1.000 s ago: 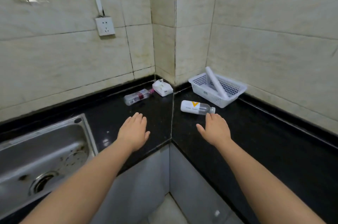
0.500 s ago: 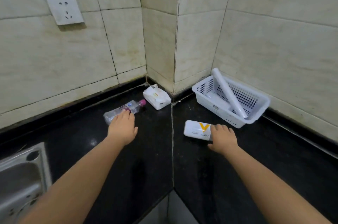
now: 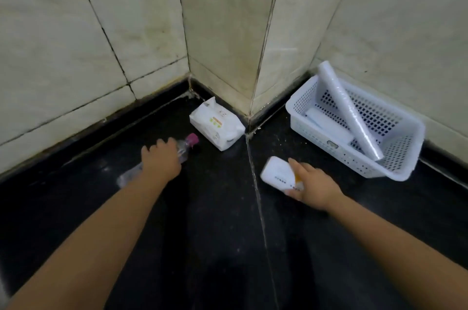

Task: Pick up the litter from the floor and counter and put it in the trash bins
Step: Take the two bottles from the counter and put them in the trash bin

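Two bottles (image 3: 186, 148) (image 3: 278, 174), one per hand (image 3: 160, 160) (image 3: 315, 186).

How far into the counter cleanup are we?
Done: nothing visibly binned; no bins in view. In hand: left hand closing over the clear bottle, right hand gripping the white bottle. Left: the tissue pack on the counter.

Pink-capped clear bottle (image 3: 184, 150), white basket (image 3: 395, 157)

The near tabletop (image 3: 215, 246) is unobstructed. The rear corner is blocked by the tissue pack (image 3: 217, 127); the white basket (image 3: 354, 157) occupies the right wall side.
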`<state>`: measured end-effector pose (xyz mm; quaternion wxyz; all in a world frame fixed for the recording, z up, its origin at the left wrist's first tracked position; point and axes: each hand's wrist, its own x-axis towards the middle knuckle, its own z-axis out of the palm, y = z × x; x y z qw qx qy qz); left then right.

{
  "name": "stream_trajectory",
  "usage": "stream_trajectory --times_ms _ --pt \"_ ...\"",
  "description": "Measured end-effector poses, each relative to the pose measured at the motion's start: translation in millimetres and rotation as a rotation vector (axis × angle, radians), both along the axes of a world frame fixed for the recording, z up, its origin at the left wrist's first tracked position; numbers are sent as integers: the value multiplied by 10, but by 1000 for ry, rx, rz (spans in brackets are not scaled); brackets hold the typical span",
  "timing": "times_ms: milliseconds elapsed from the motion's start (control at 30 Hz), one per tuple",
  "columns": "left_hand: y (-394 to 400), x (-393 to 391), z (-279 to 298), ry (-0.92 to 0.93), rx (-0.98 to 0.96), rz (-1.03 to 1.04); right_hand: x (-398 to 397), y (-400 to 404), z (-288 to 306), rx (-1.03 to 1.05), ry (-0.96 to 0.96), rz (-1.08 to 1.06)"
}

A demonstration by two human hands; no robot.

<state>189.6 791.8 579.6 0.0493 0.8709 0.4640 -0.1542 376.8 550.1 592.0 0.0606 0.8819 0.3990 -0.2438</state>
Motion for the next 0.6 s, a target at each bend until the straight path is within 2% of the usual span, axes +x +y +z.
stream_trajectory --times_ms 133,233,433,600 --pt "33 -18 -50 -37 -22 -46 84 -35 -69 -104 22 -25" --pt "-66 -21 -11 -139 -120 -71 183 -244 -90 -166 123 -104" --pt "-642 177 299 -438 -451 -174 76 -775 15 15 211 -263" --pt "-1526 795 634 -496 -541 -450 -63 -1427 374 202 117 -439"
